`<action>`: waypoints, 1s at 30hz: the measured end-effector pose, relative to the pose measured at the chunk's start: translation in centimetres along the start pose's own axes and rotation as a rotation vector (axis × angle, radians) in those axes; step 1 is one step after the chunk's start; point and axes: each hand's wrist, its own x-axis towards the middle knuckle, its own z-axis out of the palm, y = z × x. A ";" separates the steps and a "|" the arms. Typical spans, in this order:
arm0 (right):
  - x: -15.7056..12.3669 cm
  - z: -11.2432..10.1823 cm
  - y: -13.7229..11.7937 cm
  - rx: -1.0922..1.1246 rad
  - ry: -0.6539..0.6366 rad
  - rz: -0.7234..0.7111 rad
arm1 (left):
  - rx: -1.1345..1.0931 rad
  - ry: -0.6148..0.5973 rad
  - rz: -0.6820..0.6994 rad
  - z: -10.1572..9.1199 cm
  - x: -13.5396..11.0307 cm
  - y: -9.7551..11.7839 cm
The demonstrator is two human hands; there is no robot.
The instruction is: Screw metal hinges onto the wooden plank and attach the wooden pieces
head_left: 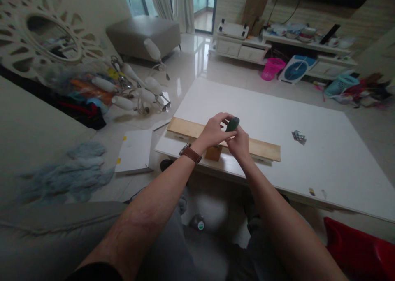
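Note:
A green-handled screwdriver (232, 124) slants up between my hands, its lower part hidden by fingers. My left hand (214, 131), with a watch on the wrist, is closed around the handle with curled fingers. Pressed close beside it, my right hand (239, 144) is also closed around the tool; its fingertips are mostly hidden. Beneath both hands a long pale wooden board (265, 148) lies along the near edge of the white tabletop (262, 104). A short brown wooden block (212, 153) sticks out from the board toward me, with a bit of metal near their joint.
Small metal pieces (298, 137) lie in a pile on the tabletop at right. Two tiny items, one a brassy piece (311, 191), rest near its front edge. A white panel (134, 151) and a lamp fixture (145, 94) are on the floor at left. A red object (354, 248) stands lower right.

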 end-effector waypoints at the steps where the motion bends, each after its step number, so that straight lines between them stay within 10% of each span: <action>1: 0.0 0.0 -0.1 -0.002 0.016 0.012 | -0.002 -0.021 0.005 0.0 0.0 0.0; 30: -0.1 0.7 -0.1 0.113 0.054 0.033 | 0.150 -0.044 0.024 -0.3 0.0 -0.4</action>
